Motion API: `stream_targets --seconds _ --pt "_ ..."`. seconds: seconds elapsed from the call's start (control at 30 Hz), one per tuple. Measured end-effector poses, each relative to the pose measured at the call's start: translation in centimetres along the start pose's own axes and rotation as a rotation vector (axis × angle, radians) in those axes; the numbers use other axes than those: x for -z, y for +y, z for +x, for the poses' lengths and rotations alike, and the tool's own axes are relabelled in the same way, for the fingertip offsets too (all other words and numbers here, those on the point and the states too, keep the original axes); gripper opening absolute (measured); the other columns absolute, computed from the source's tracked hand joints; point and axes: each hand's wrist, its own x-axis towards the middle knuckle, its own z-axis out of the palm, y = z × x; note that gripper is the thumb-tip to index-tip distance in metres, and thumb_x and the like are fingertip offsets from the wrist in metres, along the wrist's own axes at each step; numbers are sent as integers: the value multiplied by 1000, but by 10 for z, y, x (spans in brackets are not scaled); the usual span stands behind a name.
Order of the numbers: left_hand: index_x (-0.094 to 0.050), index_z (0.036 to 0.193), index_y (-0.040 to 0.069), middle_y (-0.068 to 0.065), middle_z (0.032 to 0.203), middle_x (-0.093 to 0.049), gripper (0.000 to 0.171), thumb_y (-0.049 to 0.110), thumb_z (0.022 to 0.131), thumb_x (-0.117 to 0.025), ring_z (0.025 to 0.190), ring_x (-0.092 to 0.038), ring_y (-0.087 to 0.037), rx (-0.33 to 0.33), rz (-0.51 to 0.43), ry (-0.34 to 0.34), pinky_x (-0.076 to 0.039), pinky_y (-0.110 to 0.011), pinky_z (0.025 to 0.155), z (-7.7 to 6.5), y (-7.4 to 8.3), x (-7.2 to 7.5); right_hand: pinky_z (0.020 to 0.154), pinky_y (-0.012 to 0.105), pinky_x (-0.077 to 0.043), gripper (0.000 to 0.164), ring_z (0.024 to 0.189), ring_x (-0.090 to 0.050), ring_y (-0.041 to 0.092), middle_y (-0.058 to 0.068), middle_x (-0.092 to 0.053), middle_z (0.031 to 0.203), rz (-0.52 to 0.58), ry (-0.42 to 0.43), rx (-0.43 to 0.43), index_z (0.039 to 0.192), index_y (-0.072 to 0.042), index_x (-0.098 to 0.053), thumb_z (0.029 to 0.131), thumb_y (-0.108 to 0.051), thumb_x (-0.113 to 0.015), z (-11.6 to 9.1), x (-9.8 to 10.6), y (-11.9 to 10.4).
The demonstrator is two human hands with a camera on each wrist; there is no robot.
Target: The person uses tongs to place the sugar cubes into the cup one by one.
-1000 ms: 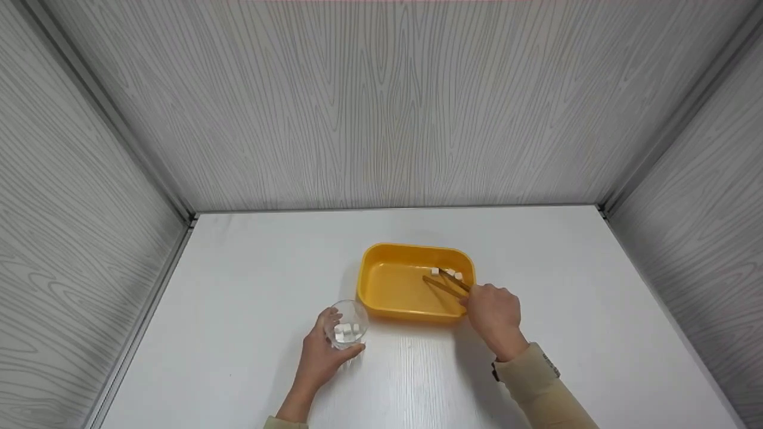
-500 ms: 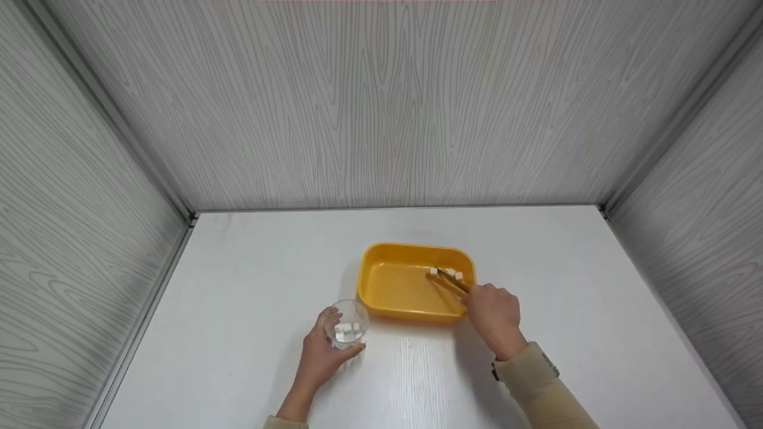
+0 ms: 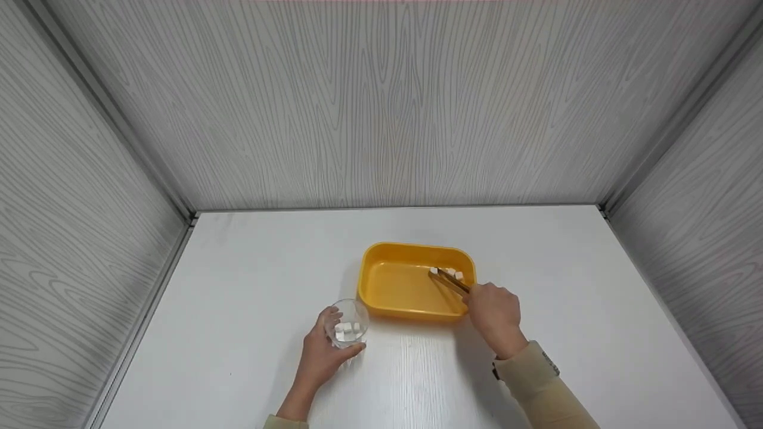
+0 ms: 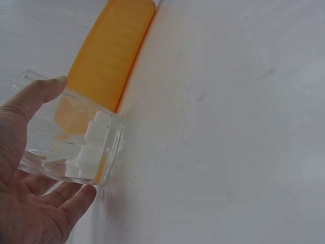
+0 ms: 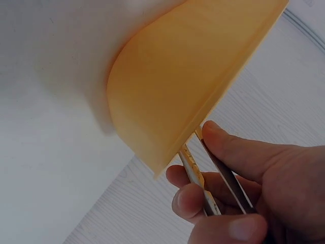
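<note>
My left hand (image 3: 322, 356) grips a clear glass (image 3: 347, 313) with several white cubes (image 3: 347, 331) at its bottom. In the left wrist view the thumb and fingers curl round the glass (image 4: 76, 137). Over the right rim of a yellow tray (image 3: 396, 313), my right hand (image 3: 493, 313) holds metal tongs (image 3: 454, 282), pinched between thumb and fingers in the right wrist view. The tong tips are down in the tray, at a white cube (image 3: 434, 270); whether they clasp it is too small to tell. Other white cubes (image 3: 458, 275) lie beside the tongs, near the tray's right end.
The tray stands on a white table (image 3: 268, 268), just beyond the glass. Pale wood-patterned panels (image 3: 381, 107) enclose the table at the back and both sides.
The tong arms have drawn together near the leftmost cube in the tray. My left hand and the glass have stayed in place.
</note>
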Motion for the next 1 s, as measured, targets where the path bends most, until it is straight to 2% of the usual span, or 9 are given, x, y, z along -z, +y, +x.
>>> stream_targets --seconds 0.1,0.47,0.77,1.0 --pt "-39 144 3 -16 137 -55 98 27 65 -92 129 -49 -34 22 -2 0 -39 -44 109 0 2 -1 40 38 -47 30 47 -51 22 8 -54 58 -5 5 0 73 -1 -68 91 -24 -69 0 0 1" --pt "-38 144 3 -16 138 -54 98 27 66 -91 130 -49 -33 21 -1 -1 -36 -45 111 0 0 -1 42 38 -46 28 49 -50 22 9 -57 62 -2 -6 11 79 1 -71 92 -24 -68 0 -1 2" --pt "-41 142 2 -18 143 -49 95 27 66 -91 134 -43 -35 10 -1 -4 -34 -47 112 2 0 0 43 32 -44 22 50 -48 20 11 -61 69 -31 -9 14 94 -1 -75 91 -22 -71 1 -3 6" --pt "-42 142 2 -16 144 -49 94 27 65 -91 134 -44 -34 11 5 5 -34 -46 112 2 0 0 40 31 -41 30 48 -48 19 8 -58 64 11 -18 11 94 1 -74 90 -28 -72 -2 0 9"
